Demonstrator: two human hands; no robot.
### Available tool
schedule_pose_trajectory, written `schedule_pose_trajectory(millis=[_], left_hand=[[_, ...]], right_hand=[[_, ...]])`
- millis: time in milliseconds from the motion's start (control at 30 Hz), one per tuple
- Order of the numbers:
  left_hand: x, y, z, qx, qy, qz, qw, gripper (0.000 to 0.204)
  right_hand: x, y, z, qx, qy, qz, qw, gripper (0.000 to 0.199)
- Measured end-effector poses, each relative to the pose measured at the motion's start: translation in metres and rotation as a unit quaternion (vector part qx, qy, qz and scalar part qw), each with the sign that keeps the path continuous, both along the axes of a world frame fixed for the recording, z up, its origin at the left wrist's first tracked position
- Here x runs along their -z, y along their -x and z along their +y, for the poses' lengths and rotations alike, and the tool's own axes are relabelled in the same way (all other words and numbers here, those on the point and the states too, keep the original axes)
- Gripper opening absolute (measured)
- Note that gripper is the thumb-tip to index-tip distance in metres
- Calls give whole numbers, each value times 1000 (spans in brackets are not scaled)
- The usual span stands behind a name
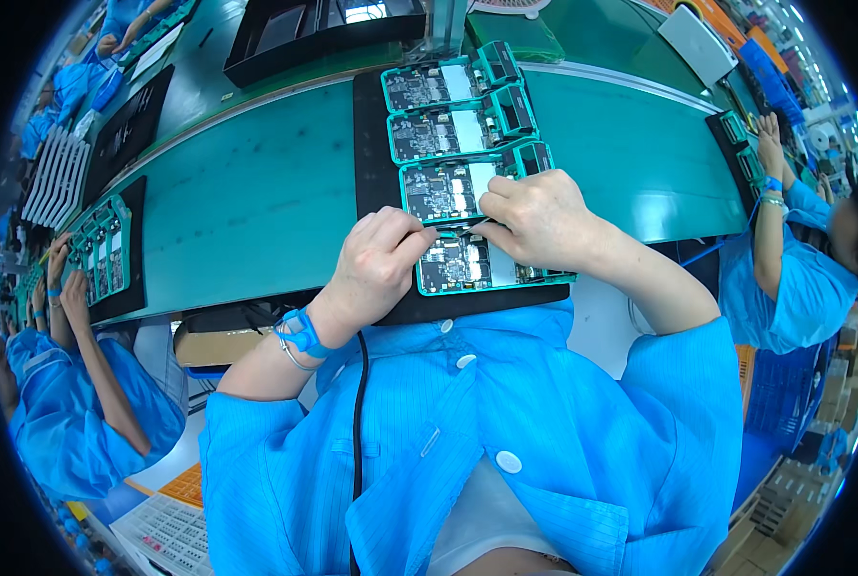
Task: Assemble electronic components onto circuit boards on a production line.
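Observation:
Several teal trays with dark circuit boards stand in a column on a black mat (375, 144) before me. Over the upper edge of the nearest circuit board (456, 265), both my hands meet from either side. My left hand (376, 261) is closed in a pinch at that board's upper left edge. Thumb and index finger of my right hand (541, 223) press together close by, a small gap from the left fingertips. What lies in either pinch is too small to name. Beyond them sits another circuit board (439, 192), partly behind my right hand.
A green workbench (256, 202) spreads to both sides. At its far side lies a black open box (323, 38). Co-workers in blue sit left and right, one handling a teal tray group (103, 250). White slotted racks (57, 178) stand far left. A black cable (360, 451) hangs down my front.

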State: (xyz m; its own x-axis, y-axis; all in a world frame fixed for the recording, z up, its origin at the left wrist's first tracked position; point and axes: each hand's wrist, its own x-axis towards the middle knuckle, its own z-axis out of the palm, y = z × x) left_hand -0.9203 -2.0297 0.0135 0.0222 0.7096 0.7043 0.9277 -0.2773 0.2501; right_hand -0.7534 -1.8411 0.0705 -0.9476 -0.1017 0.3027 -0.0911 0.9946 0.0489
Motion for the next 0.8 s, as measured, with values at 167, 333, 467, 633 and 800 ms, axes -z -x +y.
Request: schedule_pose_trajectory(millis=[167, 333, 467, 633, 800], left_hand=[[-1, 0, 0, 1, -2, 3, 1000, 22], [1, 1, 1, 0, -2, -1, 1000, 21], [2, 0, 2, -6, -5, -2, 1000, 19], [3, 0, 1, -3, 0, 1, 1000, 20], [4, 0, 1, 2, 3, 0, 1000, 22]], right_hand=[[1, 1, 1, -2, -7, -4, 1000, 24], [3, 0, 2, -1, -33, -11, 999, 25], [1, 1, 1, -15, -32, 0, 999, 26], [1, 0, 0, -13, -19, -3, 1000, 26], [-1, 1, 0, 12, 9, -21, 1000, 24]])
